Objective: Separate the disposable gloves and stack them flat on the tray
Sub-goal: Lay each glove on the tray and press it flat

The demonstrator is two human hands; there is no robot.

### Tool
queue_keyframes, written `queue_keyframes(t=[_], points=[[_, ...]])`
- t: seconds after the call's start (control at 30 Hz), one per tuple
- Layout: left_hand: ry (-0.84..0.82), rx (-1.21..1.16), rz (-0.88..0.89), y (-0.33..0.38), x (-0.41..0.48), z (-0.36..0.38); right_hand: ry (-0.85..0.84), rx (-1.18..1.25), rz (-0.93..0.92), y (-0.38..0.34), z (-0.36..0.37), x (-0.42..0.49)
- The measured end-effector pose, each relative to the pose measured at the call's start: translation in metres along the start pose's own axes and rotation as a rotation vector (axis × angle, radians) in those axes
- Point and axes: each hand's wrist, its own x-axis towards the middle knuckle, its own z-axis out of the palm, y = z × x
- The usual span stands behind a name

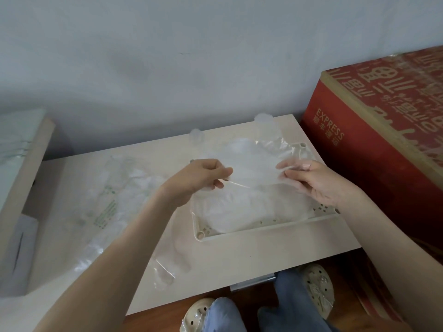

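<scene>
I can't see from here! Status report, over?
Left hand and right hand pinch one clear glove above tray. Stack already inside. Loose pile left of tray. Nothing blocking.

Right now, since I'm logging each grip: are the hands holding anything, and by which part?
One clear glove, spread above the tray: the left hand pinches its left edge, the right hand its right edge.
</scene>
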Motion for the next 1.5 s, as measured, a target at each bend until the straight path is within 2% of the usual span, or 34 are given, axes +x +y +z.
queue_keyframes(t=[0.17,0.37,0.43,0.53,0.63,0.87,1.0,1.07,1.13,1.2,1.27,1.3,1.37,1.4,1.47,1.5], points=[[0.049,0.003,-0.062,-0.004,-0.003,-0.011,0.04,-0.278,-0.032,0.009,-0.002,-0.002],[0.054,-0.093,-0.176,-0.002,-0.01,-0.006,0.146,-0.373,-0.051,0.015,0.01,-0.008],[0.014,-0.028,-0.199,-0.004,-0.011,-0.001,0.174,-0.422,-0.057,0.016,0.014,-0.009],[-0.086,0.209,-0.217,-0.008,-0.011,0.006,0.194,-0.419,-0.067,0.016,0.018,-0.011],[-0.051,0.382,-0.226,-0.011,-0.01,0.01,0.222,-0.333,-0.064,0.014,0.022,-0.01],[-0.021,0.408,-0.185,0.005,-0.013,0.006,0.256,-0.275,-0.164,0.012,0.021,-0.01],[-0.128,0.5,-0.241,0.014,-0.019,0.009,0.293,-0.407,-0.199,0.012,0.017,-0.008],[-0.078,0.582,-0.246,0.016,-0.02,0.014,0.295,-0.524,-0.224,0.013,0.014,-0.007],[0.103,0.736,-0.172,0.016,-0.018,0.02,0.288,-0.627,-0.258,0.015,0.012,-0.007],[0.386,0.846,-0.068,0.015,-0.017,0.025,0.269,-0.684,-0.281,0.017,0.01,-0.007],[0.641,0.821,0.1,0.012,-0.013,0.027,0.251,-0.696,-0.298,0.019,0.008,-0.007],[0.718,0.803,0.202,0.009,-0.01,0.027,0.246,-0.686,-0.303,0.02,0.007,-0.006],[0.744,0.831,0.419,0.0,-0.002,0.031,0.222,-0.64,-0.31,0.022,0.004,-0.005],[0.697,0.857,0.52,-0.006,0.001,0.034,0.205,-0.611,-0.313,0.024,0.002,-0.005],[0.478,0.914,0.651,-0.018,0.006,0.044,0.175,-0.562,-0.32,0.026,-0.001,-0.004],[0.344,0.954,0.657,-0.024,0.008,0.05,0.17,-0.547,-0.335,0.027,-0.001,-0.004]])
